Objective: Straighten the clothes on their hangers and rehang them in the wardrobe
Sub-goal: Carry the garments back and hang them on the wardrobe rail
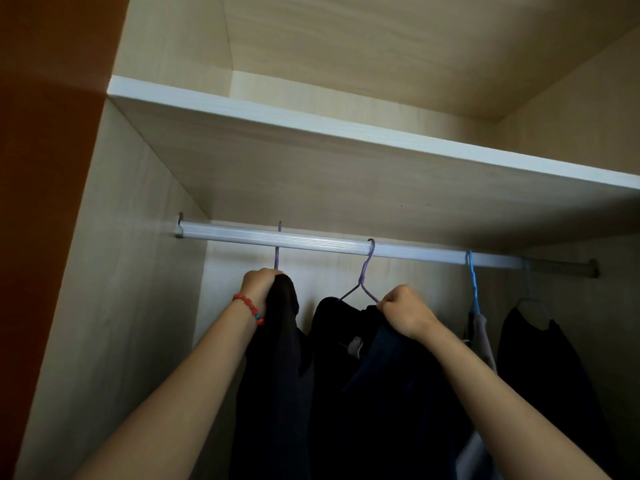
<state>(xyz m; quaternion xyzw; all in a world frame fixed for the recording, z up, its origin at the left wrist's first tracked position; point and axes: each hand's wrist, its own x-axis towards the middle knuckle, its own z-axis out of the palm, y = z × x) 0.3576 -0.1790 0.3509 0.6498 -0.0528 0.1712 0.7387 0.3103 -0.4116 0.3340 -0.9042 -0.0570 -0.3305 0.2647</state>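
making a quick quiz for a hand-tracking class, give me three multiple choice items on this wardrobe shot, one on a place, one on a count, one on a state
1. Where is the red bead bracelet?
A. on the left wrist
B. on the right wrist
C. hooked on the rail

2. How many hanger hooks sit on the wardrobe rail?
A. two
B. four
C. six

3. What is the right hand doing?
A. hanging open at the side
B. gripping the dark garment at the shoulder of the purple wire hanger
C. pressing flat on the shelf

Answers:
1 A, the beads circle the wrist below the left hand, which grips another dark garment.
2 B, two purple hooks and two blue ones show along the rail.
3 B, its fingers are curled round the fabric just under the hanger's arm.
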